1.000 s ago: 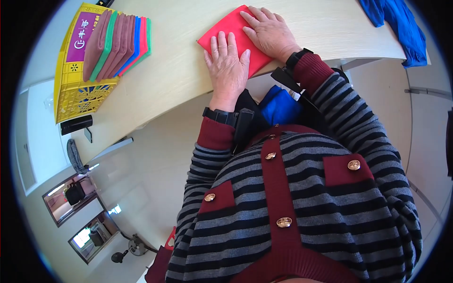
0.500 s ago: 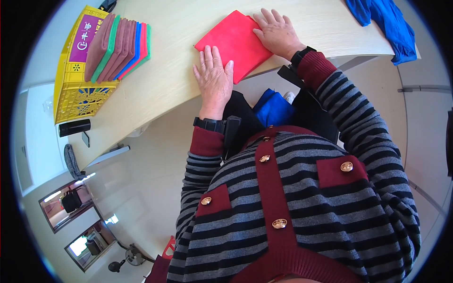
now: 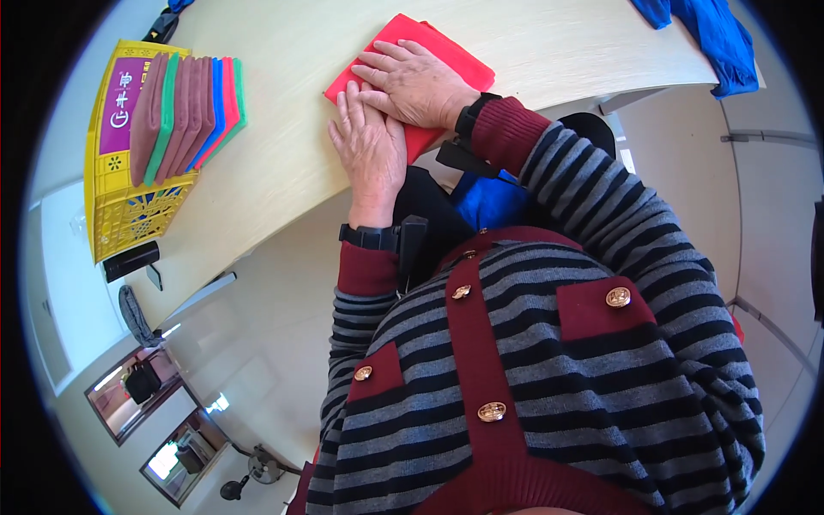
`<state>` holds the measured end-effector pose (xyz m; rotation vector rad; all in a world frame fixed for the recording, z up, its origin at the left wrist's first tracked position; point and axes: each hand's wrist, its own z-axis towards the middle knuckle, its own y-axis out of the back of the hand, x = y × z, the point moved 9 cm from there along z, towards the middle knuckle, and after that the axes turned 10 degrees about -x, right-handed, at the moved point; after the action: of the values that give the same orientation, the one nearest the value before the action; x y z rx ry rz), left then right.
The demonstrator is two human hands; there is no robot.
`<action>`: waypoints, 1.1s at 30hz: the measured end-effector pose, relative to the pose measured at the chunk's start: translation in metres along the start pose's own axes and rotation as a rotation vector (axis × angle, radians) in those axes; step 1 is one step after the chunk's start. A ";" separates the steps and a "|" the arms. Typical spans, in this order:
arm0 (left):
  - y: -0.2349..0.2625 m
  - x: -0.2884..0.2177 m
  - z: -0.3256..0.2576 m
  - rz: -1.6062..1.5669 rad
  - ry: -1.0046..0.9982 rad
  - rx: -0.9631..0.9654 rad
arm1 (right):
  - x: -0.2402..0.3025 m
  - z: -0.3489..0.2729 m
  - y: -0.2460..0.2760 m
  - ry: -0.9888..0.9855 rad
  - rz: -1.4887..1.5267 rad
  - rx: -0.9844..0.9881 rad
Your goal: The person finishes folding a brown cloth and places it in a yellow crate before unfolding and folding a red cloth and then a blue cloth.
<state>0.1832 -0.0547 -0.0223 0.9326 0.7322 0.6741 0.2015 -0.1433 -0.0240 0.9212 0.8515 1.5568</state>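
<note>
A folded red cloth point(image 3: 451, 60) lies flat on the pale wooden table, close to its near edge. My right hand point(image 3: 416, 84) rests across the middle of the cloth with its fingers stretched out toward the left. Against the cloth's left edge lies my left hand point(image 3: 369, 150), flat, with its fingers pointing away from me. The right fingers reach over to the left fingertips, and the two hands touch or overlap there. Neither hand grips anything. Part of the cloth is hidden under both hands.
At the left stands a yellow plastic basket point(image 3: 129, 206) packed with folded brown, green, blue and red cloths point(image 3: 176, 120). Beside it are a black cylinder point(image 3: 131, 261) and a phone-like object. Blue cloth point(image 3: 717, 43) hangs over the table's right end; more blue cloth point(image 3: 489, 202) lies at my lap.
My right hand has slid left from the cloth's right edge to its middle, meeting my left hand. The view has shifted slightly.
</note>
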 end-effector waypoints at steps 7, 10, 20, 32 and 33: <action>-0.005 0.004 -0.006 0.035 -0.030 -0.007 | -0.028 0.005 -0.001 -0.083 -0.101 0.024; -0.005 0.009 -0.008 0.042 -0.029 -0.019 | -0.035 0.004 0.003 -0.089 -0.134 0.043; 0.008 0.040 -0.013 0.072 -0.010 -0.113 | -0.053 0.004 0.043 -0.164 0.227 -0.106; 0.006 -0.015 -0.013 -0.186 -0.081 -0.089 | 0.024 -0.028 0.039 -0.070 0.343 -0.187; 0.004 -0.016 -0.013 -0.190 -0.087 -0.083 | 0.018 -0.028 0.039 -0.079 0.340 -0.187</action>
<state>0.1627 -0.0597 -0.0199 0.7999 0.7004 0.4902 0.1575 -0.1329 0.0006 1.0195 0.4993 1.8426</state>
